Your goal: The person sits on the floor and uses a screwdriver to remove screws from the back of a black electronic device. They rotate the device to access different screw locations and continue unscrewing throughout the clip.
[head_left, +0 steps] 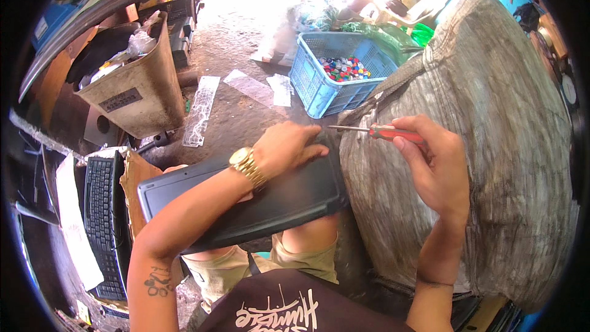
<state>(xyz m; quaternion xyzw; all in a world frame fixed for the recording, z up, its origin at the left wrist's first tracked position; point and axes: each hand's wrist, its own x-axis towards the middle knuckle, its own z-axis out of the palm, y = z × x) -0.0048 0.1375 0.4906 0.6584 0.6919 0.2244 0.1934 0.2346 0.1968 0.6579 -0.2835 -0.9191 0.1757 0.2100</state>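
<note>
Across my lap lies a flat black plastic casing (283,197) with rounded corners; its exact kind does not show plainly. My left hand (286,147), with a gold-coloured watch (243,160) at the wrist, rests over the casing's far edge. Its thumb and forefinger are apart, and nothing shows between them. To the right, my right hand (433,160) is closed round the red and grey handle of a screwdriver (393,133). The shaft points left, its tip close to my left fingertips and beyond the casing's far right corner.
A big woven sack (491,117) bulges at the right. Ahead stands a blue crate (332,95) with coloured caps. Clear plastic sheets (200,110) lie on the floor. At the left are a dirty bin (141,101) and a black keyboard (104,209) in a cardboard box.
</note>
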